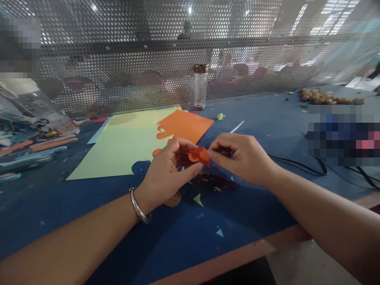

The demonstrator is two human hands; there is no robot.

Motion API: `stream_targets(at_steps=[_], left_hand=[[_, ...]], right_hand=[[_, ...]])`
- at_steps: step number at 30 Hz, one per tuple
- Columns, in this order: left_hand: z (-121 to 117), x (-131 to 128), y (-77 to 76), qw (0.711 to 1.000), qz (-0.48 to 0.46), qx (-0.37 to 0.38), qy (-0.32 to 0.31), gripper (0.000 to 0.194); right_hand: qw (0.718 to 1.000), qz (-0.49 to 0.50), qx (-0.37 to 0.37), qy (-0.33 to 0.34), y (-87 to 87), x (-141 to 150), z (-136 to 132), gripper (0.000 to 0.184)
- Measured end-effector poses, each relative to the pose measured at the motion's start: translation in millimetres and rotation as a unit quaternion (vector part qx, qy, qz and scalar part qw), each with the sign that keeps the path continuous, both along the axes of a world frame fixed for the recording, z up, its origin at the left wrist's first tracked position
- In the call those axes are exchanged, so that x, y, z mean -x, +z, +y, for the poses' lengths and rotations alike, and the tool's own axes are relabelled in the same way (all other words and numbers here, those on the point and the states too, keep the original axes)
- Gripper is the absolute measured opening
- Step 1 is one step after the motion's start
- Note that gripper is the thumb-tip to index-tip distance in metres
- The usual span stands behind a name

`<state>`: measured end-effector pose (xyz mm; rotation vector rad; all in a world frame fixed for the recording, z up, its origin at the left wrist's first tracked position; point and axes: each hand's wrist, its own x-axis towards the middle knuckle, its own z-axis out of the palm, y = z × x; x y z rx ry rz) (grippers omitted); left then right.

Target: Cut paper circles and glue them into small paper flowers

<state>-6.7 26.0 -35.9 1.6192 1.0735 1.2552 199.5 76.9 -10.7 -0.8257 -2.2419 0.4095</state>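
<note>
A small curled piece of orange paper point(198, 155) is pinched between both hands above the blue table point(261, 118). My left hand point(168, 170), with a silver bangle on its wrist, grips the piece from the left with thumb and fingers closed. From the right, my right hand point(237, 156) holds it with closed fingertips. Behind the hands lies an orange sheet point(185, 126) with cut-out edges, resting on a pale green sheet point(124, 144).
A clear jar with a copper lid point(200, 87) stands by the perforated metal screen point(148, 59). Pens and clutter point(35, 146) lie at the left. Brown nuts point(326, 97) and black cables point(308, 168) are at the right. Paper scraps dot the table.
</note>
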Motion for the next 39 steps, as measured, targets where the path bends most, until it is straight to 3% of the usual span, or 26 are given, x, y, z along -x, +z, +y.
stream_targets(at_steps=[3,11,23,30,39], left_hand=[[0.9,-1.4,2.0,1.0,-0.011,0.014,0.005,0.033],[-1.9,-1.1,-0.3,0.999,-0.026,-0.033,-0.002,0.034],[-6.3,-1.1,1.7,0.995,0.024,-0.095,-0.007,0.032],[-10.9,0.2,1.3,0.98,0.093,-0.173,0.028,0.036],[-10.0,1.6,1.9,0.979,0.094,-0.18,0.019,0.036]], right_hand=[[1.0,-0.001,-0.001,-0.017,2.4,-4.4,4.3,0.015],[0.995,-0.012,-0.002,-0.102,9.6,-20.8,21.7,0.016],[0.996,-0.032,-0.016,-0.082,10.1,-21.4,21.1,0.014],[0.999,-0.023,-0.01,-0.046,11.8,-18.3,14.9,0.011],[0.996,0.002,-0.032,0.077,13.8,-17.8,6.3,0.007]])
